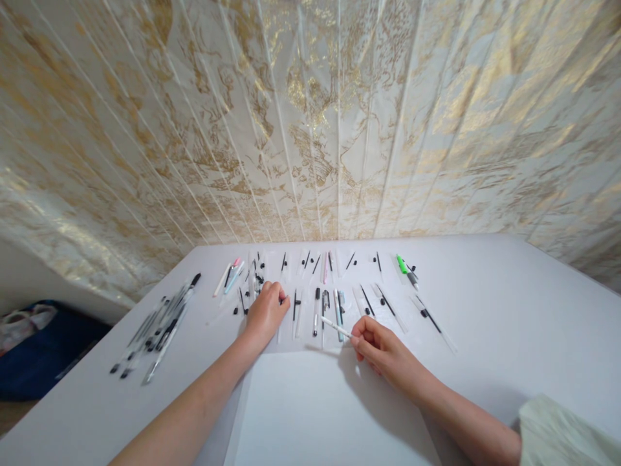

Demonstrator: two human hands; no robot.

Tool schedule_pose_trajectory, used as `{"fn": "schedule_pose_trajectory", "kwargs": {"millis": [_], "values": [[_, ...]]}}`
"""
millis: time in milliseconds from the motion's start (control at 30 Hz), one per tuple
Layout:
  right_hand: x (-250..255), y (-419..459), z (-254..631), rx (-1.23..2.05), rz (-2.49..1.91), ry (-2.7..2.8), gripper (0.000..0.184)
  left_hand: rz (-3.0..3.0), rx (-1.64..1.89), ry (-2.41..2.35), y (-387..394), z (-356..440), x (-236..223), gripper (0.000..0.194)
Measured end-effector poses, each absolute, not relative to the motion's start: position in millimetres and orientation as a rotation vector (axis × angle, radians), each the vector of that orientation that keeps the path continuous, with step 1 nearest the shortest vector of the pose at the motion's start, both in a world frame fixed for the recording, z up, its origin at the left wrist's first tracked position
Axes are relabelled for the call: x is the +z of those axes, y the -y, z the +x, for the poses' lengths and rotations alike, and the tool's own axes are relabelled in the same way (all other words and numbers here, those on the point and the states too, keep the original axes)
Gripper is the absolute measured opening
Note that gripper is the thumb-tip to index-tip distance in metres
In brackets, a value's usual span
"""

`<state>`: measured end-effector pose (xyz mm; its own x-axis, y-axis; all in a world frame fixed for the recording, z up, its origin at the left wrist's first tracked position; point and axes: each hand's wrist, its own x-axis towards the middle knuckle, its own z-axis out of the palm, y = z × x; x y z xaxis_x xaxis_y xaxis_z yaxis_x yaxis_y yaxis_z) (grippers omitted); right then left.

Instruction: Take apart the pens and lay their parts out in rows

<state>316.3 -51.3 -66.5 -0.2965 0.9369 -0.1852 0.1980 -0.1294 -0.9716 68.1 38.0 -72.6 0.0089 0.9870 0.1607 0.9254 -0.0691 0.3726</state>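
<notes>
My left hand (268, 309) is over the near rows of pen parts, its fingers curled in a pinch. A small dark bit shows at the fingertips, too small to make out. Between thumb and fingers, my right hand (378, 344) grips a slim white pen (336, 326), tilted with its tip up to the left. Just beyond that pen lie a black-capped clear pen (317, 312) and a light blue pen (338, 316). Under both hands' near side is a white sheet (320, 414). Palms and some fingers are hidden.
Pen barrels, refills and small black caps lie in rows across the white table (524, 310). A bundle of clear pens (160, 330) is at the left, a green-and-grey pen (406, 270) at the far right. A patterned curtain (310, 123) hangs behind.
</notes>
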Motion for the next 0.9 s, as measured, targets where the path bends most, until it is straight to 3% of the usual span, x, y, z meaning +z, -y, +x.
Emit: {"fn": "schedule_pose_trajectory", "kwargs": {"millis": [900], "values": [[-66.9, 50.8, 315.5, 1.483, -1.284, 1.507, 0.028, 1.971, 0.797, -1.948, -45.1, 42.3, -72.5, 0.02]]}}
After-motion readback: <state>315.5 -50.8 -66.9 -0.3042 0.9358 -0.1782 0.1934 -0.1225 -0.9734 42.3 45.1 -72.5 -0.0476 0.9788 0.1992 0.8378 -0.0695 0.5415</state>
